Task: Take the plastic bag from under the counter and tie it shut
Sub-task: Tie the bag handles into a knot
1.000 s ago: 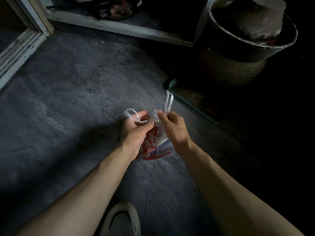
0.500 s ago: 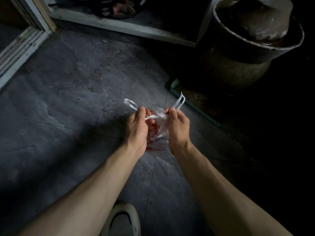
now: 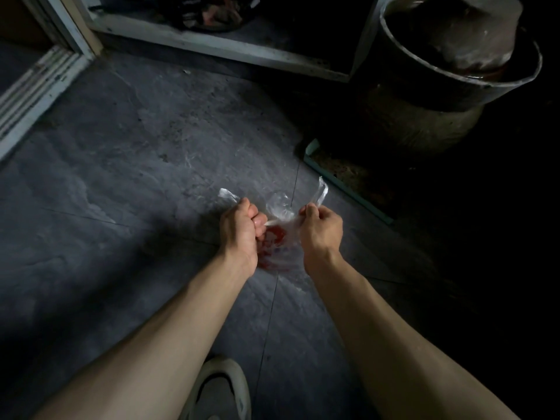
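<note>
A small clear plastic bag [image 3: 277, 248] with red print hangs between my two hands above the dark floor. My left hand [image 3: 241, 230] is fisted on the bag's left handle, whose end sticks out past the knuckles. My right hand [image 3: 321, 227] is fisted on the right handle, whose loop stands up above it. A stretched strip of plastic runs between the two fists, with a crumpled bulge of the bag's mouth above it. The bag's body hangs below, partly hidden by my left hand.
The open space under the counter [image 3: 212, 43] lies ahead with dark clutter inside. A large metal tub [image 3: 454, 83] stands at the upper right. A green-edged mat [image 3: 348, 189] lies beside it. A door track [image 3: 36, 92] runs on the left. My shoe [image 3: 221, 389] is below.
My hands have drawn apart, pulling the two handles sideways so the plastic between them is now taut. One second ago the hands were close together, working the handles.
</note>
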### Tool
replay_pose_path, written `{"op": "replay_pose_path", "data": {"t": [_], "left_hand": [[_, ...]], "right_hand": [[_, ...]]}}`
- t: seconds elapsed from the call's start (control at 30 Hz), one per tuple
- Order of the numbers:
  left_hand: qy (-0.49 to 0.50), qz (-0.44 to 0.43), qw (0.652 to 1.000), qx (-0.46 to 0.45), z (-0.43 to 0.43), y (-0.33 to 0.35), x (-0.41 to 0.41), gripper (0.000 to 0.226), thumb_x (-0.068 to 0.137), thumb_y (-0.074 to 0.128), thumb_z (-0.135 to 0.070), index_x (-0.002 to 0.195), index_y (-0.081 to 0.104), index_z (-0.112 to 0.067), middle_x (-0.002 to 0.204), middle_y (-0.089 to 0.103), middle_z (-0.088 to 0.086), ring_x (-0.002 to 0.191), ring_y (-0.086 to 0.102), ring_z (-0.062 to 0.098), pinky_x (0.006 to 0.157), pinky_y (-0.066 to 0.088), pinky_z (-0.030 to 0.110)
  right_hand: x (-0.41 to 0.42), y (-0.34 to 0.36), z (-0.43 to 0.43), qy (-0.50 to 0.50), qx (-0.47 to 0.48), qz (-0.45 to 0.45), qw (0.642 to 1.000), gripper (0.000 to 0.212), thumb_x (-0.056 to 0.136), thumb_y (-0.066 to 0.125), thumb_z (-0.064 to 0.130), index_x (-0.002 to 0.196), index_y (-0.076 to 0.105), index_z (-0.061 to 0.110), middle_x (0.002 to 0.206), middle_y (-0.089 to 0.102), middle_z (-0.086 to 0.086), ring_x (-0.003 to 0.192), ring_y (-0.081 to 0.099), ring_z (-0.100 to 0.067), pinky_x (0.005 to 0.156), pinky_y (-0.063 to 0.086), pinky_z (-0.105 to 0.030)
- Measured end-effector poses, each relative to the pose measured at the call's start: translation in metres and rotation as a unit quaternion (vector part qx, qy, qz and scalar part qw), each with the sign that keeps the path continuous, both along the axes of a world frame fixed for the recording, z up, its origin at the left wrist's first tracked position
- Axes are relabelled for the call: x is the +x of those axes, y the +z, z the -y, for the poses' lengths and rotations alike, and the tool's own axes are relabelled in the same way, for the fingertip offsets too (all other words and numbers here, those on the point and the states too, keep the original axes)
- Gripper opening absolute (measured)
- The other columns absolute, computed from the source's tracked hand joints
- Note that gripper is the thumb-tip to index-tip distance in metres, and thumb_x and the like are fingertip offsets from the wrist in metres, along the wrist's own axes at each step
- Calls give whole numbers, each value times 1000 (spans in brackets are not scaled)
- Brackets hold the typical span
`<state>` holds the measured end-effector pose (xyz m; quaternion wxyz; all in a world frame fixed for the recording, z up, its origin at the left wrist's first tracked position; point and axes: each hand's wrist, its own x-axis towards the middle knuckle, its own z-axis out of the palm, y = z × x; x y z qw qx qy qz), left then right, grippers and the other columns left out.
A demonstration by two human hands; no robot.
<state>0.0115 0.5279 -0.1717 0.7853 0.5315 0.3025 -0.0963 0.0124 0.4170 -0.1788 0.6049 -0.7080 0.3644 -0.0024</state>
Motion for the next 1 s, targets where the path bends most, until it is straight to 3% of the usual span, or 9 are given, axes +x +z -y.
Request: {"op": "replay_pose_path", "data": {"t": [0.17, 0.23, 0.3, 0.4, 0.5, 0.67, 0.83, 0.93, 1.0], "left_hand": [[40, -5, 999, 6, -9, -8, 2, 47, 107, 35, -30, 60, 34, -24, 49, 33, -6, 46, 27, 11, 50, 24, 26], [45, 2, 999, 19, -11, -8, 4, 45, 107, 36, -30, 62, 38, -22, 51, 38, -5, 47, 30, 11, 51, 27, 25], [51, 11, 998, 18, -12, -6, 6, 41, 106, 43, -27, 66, 46, -20, 56, 49, -2, 47, 38, 10, 51, 32, 24], [51, 33, 998, -20, -11, -2, 7, 8, 95, 61, -8, 89, 62, -13, 71, 63, 1, 55, 56, 6, 55, 46, 21], [22, 49, 999, 1, -5, -6, 5, 29, 88, 65, 6, 115, 61, -3, 82, 65, 5, 73, 62, 11, 68, 51, 23], [-53, 78, 985, 147, 5, -10, -1, 18, 95, 63, -24, 108, 72, -31, 99, 75, -5, 88, 71, 5, 70, 55, 17], [-88, 103, 979, 151, 16, -7, -1, 22, 101, 52, -32, 102, 73, -37, 86, 78, -14, 79, 75, 4, 57, 58, 20], [-100, 83, 978, 162, 18, -12, 0, 22, 98, 53, -39, 104, 74, -35, 95, 79, -4, 90, 75, 13, 77, 62, 36], [-101, 61, 982, 148, 17, -17, -1, 23, 95, 56, -43, 104, 75, -33, 98, 79, 2, 94, 75, 21, 84, 61, 45]], "right_hand": [[1, 0, 6, -38, 21, -13, 999, 37, 101, 49, 18, 66, 63, 19, 77, 66, -3, 72, 61, -17, 68, 54, -34], [-3, 2, 8, -13, 37, 12, 999, 36, 102, 48, 20, 70, 63, 18, 73, 64, -1, 67, 60, -15, 58, 49, -29], [-6, 4, 10, 25, 49, 47, 997, 33, 102, 47, 20, 74, 65, 16, 74, 64, -3, 70, 61, -17, 61, 49, -30], [-7, 6, 15, 65, 50, 89, 993, 29, 101, 49, 21, 79, 67, 16, 80, 67, -4, 75, 63, -20, 66, 51, -32], [-7, 6, 14, 93, 60, 115, 987, 23, 100, 54, 21, 85, 70, 17, 84, 67, -5, 80, 63, -21, 74, 54, -38], [-8, 6, 12, 112, 67, 153, 980, 26, 102, 50, 15, 89, 72, 16, 90, 71, 3, 89, 66, -12, 86, 56, -34], [-12, 6, 6, 125, 122, 187, 967, 25, 104, 48, 15, 104, 73, 11, 94, 74, 6, 87, 70, -6, 80, 57, -24], [-15, -2, -2, 97, 148, 159, 971, 26, 104, 49, 15, 109, 73, 7, 89, 75, 2, 79, 71, -8, 74, 59, -22], [-17, -7, -6, 90, 157, 136, 974, 27, 104, 48, 18, 101, 75, 14, 78, 75, 1, 69, 69, -13, 62, 58, -24]]}}
